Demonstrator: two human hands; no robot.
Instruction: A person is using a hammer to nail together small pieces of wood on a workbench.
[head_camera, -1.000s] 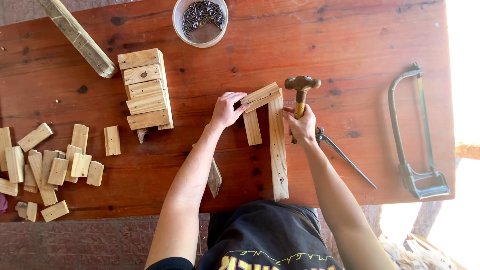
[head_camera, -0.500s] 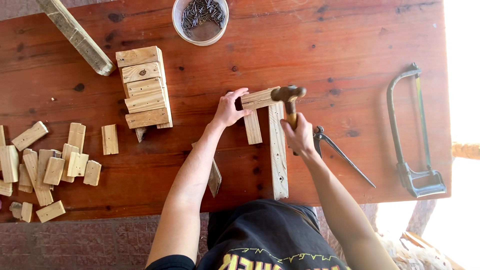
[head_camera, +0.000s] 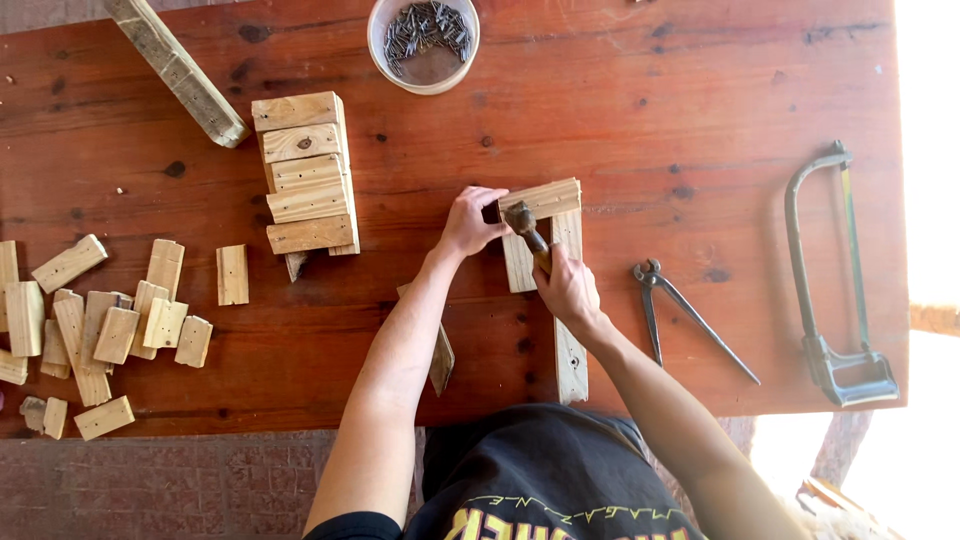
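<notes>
Centrally, the right hand (head_camera: 568, 288) grips a hammer (head_camera: 527, 228) fully closed, while the left hand's (head_camera: 468, 222) curled fingers steady the wooden frame (head_camera: 541, 199).

The right hand (head_camera: 568, 290) covers most of the hammer (head_camera: 522, 222) handle, and whatever the left hand's fingers (head_camera: 490, 205) pinch is too small to tell. The long plank (head_camera: 180, 72) and the leftmost wood blocks (head_camera: 8, 265) run off the picture's edge, and the bench (head_camera: 620, 100) washes out in glare on the right.

One hammer (head_camera: 523, 222), one pincers (head_camera: 680, 310), one hacksaw (head_camera: 825, 270), one nail tub (head_camera: 424, 42), five stacked blocks (head_camera: 305, 175).
</notes>
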